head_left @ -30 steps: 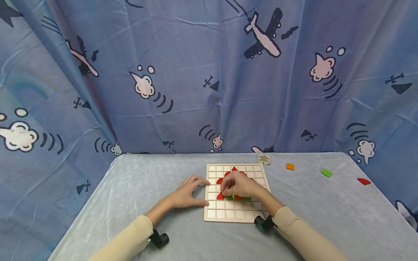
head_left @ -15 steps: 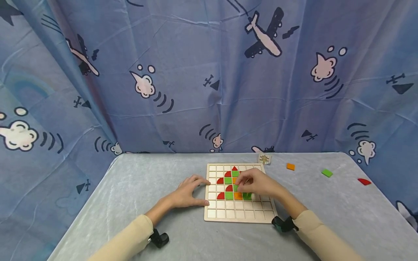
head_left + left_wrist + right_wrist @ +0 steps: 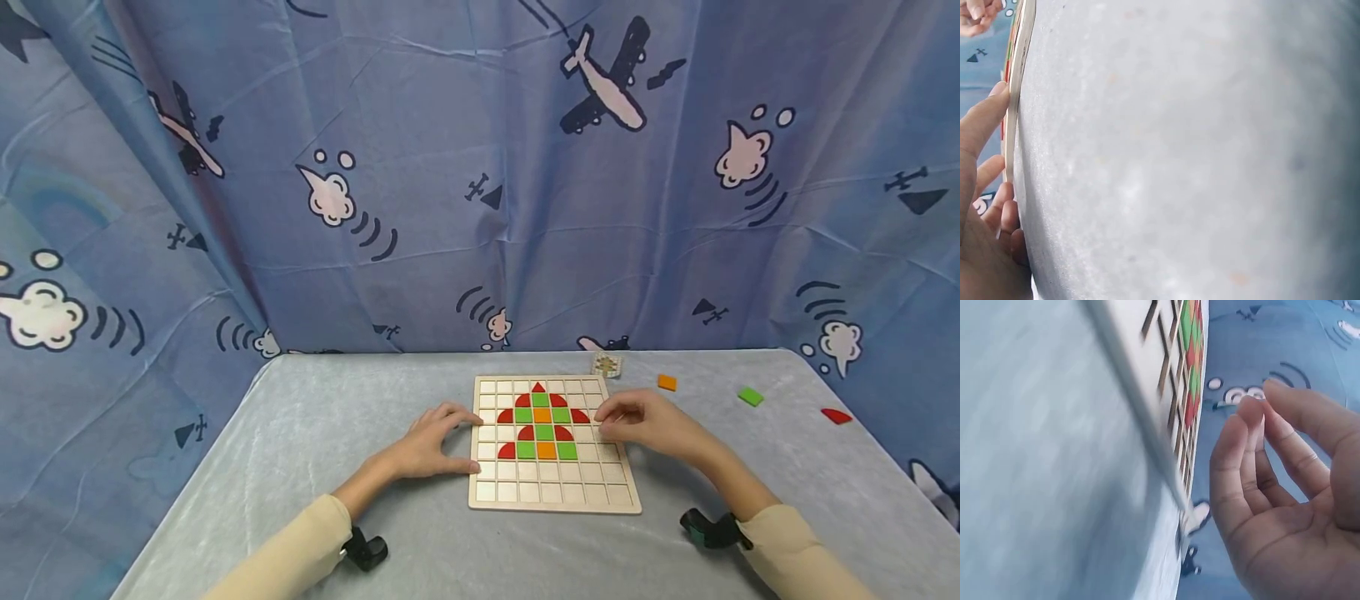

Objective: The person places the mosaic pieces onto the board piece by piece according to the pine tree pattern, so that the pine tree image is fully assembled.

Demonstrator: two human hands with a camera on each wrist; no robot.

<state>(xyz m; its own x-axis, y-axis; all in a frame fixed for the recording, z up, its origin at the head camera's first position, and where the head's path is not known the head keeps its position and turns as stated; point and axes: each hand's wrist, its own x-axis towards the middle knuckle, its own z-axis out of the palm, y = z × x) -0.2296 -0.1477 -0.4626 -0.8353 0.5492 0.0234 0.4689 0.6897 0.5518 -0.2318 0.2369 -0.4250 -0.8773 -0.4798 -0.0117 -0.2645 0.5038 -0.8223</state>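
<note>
A light wooden grid board (image 3: 517,493) lies on the table, with red, green and orange tiles set in a tree-like pattern. Along its left edge rests my left hand (image 3: 432,446), thumb and fingertips touching the rim; the left wrist view shows this hand (image 3: 985,206) against the board's side. My right hand (image 3: 651,423) hovers over the board's right edge, fingers loosely bent and nothing held. In the right wrist view that hand (image 3: 1291,487) has no tile between thumb and fingers. One red quarter-round tile (image 3: 507,451) sits at the left of the lowest tile row.
To the right on the table lie an orange square tile (image 3: 667,382), a green square tile (image 3: 750,397) and a red quarter-round tile (image 3: 836,416). Behind the board is a small patterned card (image 3: 607,365). A blue printed curtain (image 3: 420,208) hangs behind the table.
My right hand has moved right, from over the lower-left tiles to the board's right edge, uncovering the pattern. The left hand has stayed on the left rim.
</note>
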